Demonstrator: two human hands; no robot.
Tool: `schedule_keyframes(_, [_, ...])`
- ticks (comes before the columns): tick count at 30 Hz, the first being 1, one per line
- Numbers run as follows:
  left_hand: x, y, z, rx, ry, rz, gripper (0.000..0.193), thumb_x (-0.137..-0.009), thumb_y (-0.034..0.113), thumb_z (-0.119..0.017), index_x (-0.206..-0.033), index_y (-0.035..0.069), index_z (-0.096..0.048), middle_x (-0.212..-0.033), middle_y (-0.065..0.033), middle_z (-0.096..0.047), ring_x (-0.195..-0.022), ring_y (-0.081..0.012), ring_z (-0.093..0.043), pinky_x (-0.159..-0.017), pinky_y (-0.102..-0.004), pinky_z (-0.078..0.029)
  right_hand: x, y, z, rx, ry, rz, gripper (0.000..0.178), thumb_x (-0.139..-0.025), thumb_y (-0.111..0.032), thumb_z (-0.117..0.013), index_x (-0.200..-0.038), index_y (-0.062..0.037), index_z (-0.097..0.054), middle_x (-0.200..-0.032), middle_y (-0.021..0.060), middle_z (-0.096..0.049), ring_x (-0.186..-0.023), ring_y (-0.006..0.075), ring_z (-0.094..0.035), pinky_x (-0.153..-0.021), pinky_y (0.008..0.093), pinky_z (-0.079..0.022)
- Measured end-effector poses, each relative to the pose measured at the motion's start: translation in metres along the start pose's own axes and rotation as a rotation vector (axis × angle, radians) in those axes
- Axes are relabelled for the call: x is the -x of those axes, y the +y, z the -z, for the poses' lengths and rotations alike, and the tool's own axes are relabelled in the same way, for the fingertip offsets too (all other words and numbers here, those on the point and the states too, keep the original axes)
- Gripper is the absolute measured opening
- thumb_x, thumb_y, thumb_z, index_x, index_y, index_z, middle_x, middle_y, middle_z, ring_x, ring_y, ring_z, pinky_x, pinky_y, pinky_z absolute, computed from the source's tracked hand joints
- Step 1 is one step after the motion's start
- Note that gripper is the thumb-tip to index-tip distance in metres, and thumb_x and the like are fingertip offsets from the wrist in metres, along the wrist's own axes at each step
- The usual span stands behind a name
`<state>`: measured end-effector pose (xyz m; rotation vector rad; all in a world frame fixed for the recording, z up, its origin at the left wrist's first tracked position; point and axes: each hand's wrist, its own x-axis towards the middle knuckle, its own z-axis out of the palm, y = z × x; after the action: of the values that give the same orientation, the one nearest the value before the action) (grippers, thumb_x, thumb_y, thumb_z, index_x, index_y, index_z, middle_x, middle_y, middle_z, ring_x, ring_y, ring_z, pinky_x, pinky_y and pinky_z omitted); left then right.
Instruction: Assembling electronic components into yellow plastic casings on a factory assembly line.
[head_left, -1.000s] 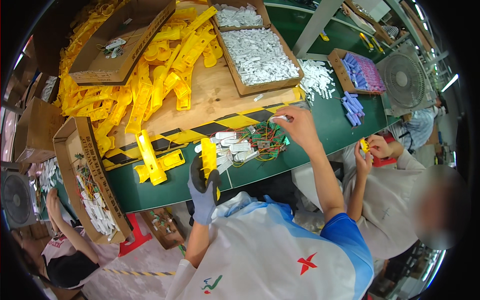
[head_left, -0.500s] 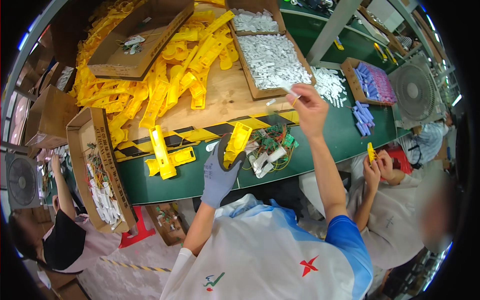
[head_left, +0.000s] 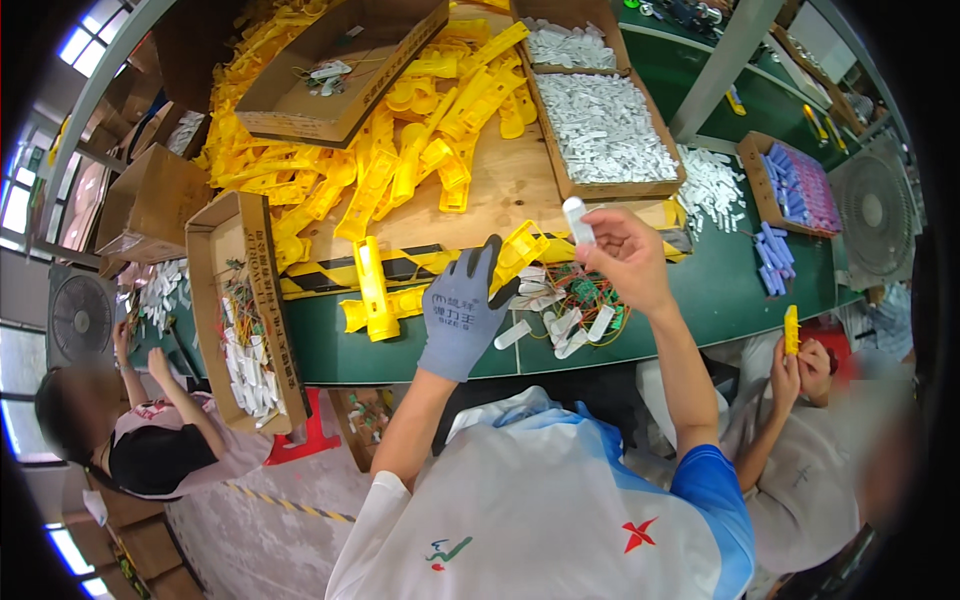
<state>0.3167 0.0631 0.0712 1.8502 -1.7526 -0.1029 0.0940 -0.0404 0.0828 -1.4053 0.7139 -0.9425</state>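
Observation:
My left hand (head_left: 462, 312), in a grey glove with dark fingertips, grips a yellow plastic shell (head_left: 521, 250) between thumb and fingers. The hand covers part of the shell. My bare right hand (head_left: 632, 262) pinches a small white oblong plastic piece (head_left: 577, 220) upright, a little to the right of the shell. Beneath the right hand lies a heap of green circuit boards (head_left: 585, 290) with thin coloured wires and white pieces. One loose white piece (head_left: 512, 335) rests near my left wrist. Left of the glove, two yellow shells (head_left: 372, 290) lie crossed on the green tabletop.
A cardboard box of white pieces (head_left: 672, 188) stands beyond my right hand, with loose ones (head_left: 712, 190) beside it. Farther right are purple cylinders (head_left: 773, 258) and their box. Yellow shells (head_left: 290, 185) pile up behind. A wiring box (head_left: 290, 370) stands left. People work on both sides.
My right hand has come back from the white-piece box toward the shell, and its white piece now shows upright. The glove and shell have turned. The whole view has shifted.

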Motion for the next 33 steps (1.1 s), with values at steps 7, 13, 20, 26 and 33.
schedule_keyframes(7, [-0.016,0.002,0.042,-0.383,-0.042,-0.346,0.055,-0.087,0.026,-0.063,-0.139,0.013,-0.052,-0.108,-0.0083,-0.058,-0.09,-0.0247,-0.059,-0.076,-0.0373,-0.051,0.001,-0.033,-0.022,0.746,-0.081,0.098,0.023,-0.085,-0.009,-0.074,-0.107,-0.0026,-0.071,-0.079,0.0073,-0.07,-0.065,0.0124,-0.065,-0.062,0.0268,-0.052])
schedule_keyframes(13, [-0.016,0.006,0.058,-0.568,-0.069,-0.594,0.053,-0.084,0.02,-0.059,-0.136,0.009,-0.053,-0.108,-0.0101,-0.058,-0.089,-0.0245,-0.06,-0.079,-0.0379,-0.05,0.008,-0.027,-0.041,0.837,0.053,0.259,0.02,-0.083,-0.01,-0.075,-0.1,-0.0008,-0.071,-0.074,0.0089,-0.069,-0.065,0.0191,-0.069,-0.063,0.0323,-0.056])
schedule_keyframes(20, [-0.004,0.002,0.065,-0.239,0.038,-0.678,0.051,-0.081,0.032,-0.071,-0.13,0.022,-0.059,-0.11,-0.0021,-0.062,-0.092,-0.0218,-0.063,-0.077,-0.0362,-0.052,0.015,0.0,-0.015,0.069,-0.322,0.002,0.052,-0.082,-0.007,-0.076,-0.13,0.0045,-0.06,-0.123,0.0111,-0.067,-0.106,0.0146,-0.064,-0.095,0.0296,-0.051])
schedule_keyframes(26, [-0.011,-0.005,0.056,-0.018,-0.115,-0.838,0.057,-0.078,0.034,-0.074,-0.132,0.025,-0.059,-0.114,-0.0029,-0.061,-0.101,-0.0235,-0.062,-0.083,-0.0382,-0.052,0.037,0.011,-0.013,-0.406,-0.542,-0.269,0.056,-0.08,-0.007,-0.078,-0.131,0.0046,-0.059,-0.132,0.0127,-0.06,-0.119,0.016,-0.056,-0.103,0.0303,-0.043])
schedule_keyframes(33, [-0.035,0.021,0.081,-0.192,-0.088,-0.786,0.054,-0.078,0.033,-0.073,-0.13,0.027,-0.062,-0.127,-0.0016,-0.056,-0.124,-0.0274,-0.05,-0.114,-0.0582,-0.031,0.052,0.016,-0.016,-0.322,-0.334,-0.135,0.042,-0.092,-0.013,-0.069,-0.128,0.0074,-0.061,-0.117,0.0131,-0.066,-0.101,0.0167,-0.064,-0.089,0.0302,-0.05])
